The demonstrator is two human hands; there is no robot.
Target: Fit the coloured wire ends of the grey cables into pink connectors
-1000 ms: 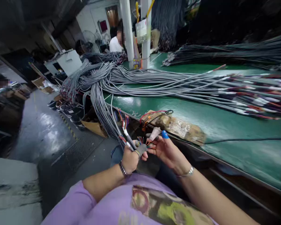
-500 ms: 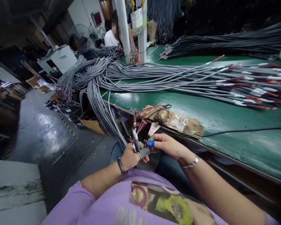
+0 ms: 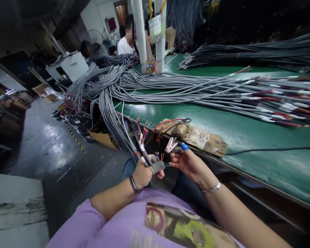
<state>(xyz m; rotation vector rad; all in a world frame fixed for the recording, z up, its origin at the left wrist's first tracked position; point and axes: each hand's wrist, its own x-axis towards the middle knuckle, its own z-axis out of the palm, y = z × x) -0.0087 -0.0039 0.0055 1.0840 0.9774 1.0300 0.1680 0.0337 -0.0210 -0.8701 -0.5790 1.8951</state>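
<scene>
My left hand (image 3: 144, 172) is closed around several grey cables (image 3: 144, 151) with white-wrapped ends and coloured wires fanning out at the top. Another fan of thin coloured wires (image 3: 159, 156) sticks up by its grey-covered thumb and finger. My right hand (image 3: 184, 160) is just to the right, its fingers loosely spread and blue tape around the thumb. Its fingertips are close to a green wire (image 3: 166, 165) reaching out from the left hand; whether they touch cannot be made out. Against its grey-covered finger appears a pink clip (image 3: 171, 145) by the bench edge.
A long bundle of grey cables (image 3: 155, 82) lies across the green bench (image 3: 144, 112) and hangs over its left edge. A taped board (image 3: 198, 135) with red and black leads sits at the front edge. Dark cables (image 3: 248, 51) lie farther back. A person (image 3: 125, 43) is beyond the post.
My right hand has drawn back to the right from the wires at my left hand, and its fingers have spread. The coloured wire fan and the pink clip now show more clearly.
</scene>
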